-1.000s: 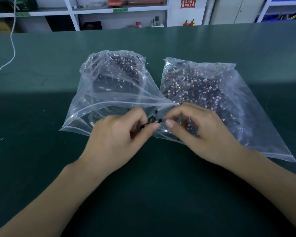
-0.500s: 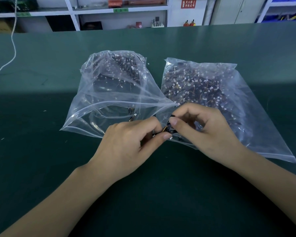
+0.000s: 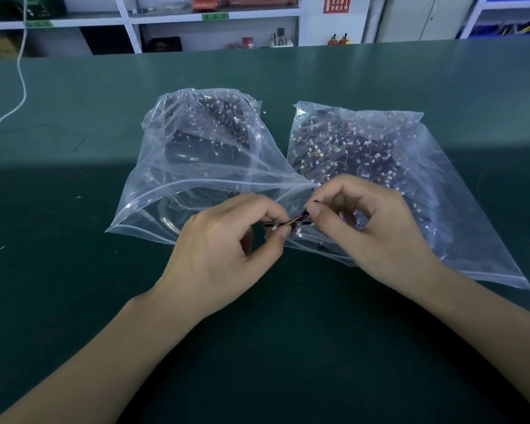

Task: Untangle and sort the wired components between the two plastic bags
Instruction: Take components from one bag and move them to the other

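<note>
Two clear plastic bags lie side by side on the green table. The left bag [image 3: 196, 154] holds dark wired components with white connectors. The right bag [image 3: 410, 166] is packed with many more of them. Between the bag mouths, my left hand [image 3: 224, 249] and my right hand [image 3: 377, 228] each pinch one end of a small wired component [image 3: 294, 222] with black parts and orange-yellow wires. The wires stretch almost level between my fingertips, just above the bags' near edges.
The green table [image 3: 74, 270] spreads around the bags. A white cable [image 3: 20, 71] runs down at the far left. Shelves [image 3: 214, 16] with boxes and small items line the wall behind the table's far edge.
My hands have drawn slightly apart, and the component's wires now show stretched between the fingertips. The left hand has shifted a little to the left.
</note>
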